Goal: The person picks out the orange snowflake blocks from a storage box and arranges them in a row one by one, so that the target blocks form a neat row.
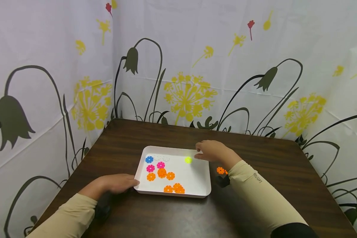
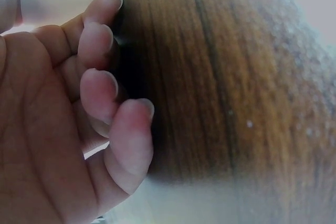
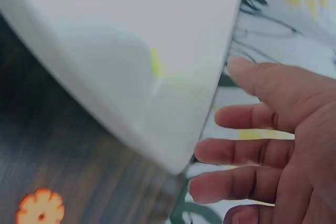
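Observation:
A white tray (image 1: 193, 180) lies on the table with notched, flower-shaped plastic discs in it. My left hand (image 1: 119, 182) is at its front left corner, the thumb at the rim and the fingers bent against the outer side. Over the back right corner hovers my right hand (image 1: 212, 152), fingers loosely spread and nothing between them. Just left of its fingertips, a yellow disc (image 1: 188, 160) lies in the tray. Pink discs (image 1: 150, 168), a blue disc (image 1: 149, 159) and pale clear discs (image 1: 166, 159) are toward the tray's left. Several orange discs (image 1: 171, 176) lie nearer the front.
Orange discs on the table, one plainly visible (image 1: 220, 170), lie right of the tray, partly covered by the right sleeve. The dark wooden table (image 1: 178, 218) reaches back to a white curtain (image 1: 178, 29) printed with flowers, which also hangs along both sides.

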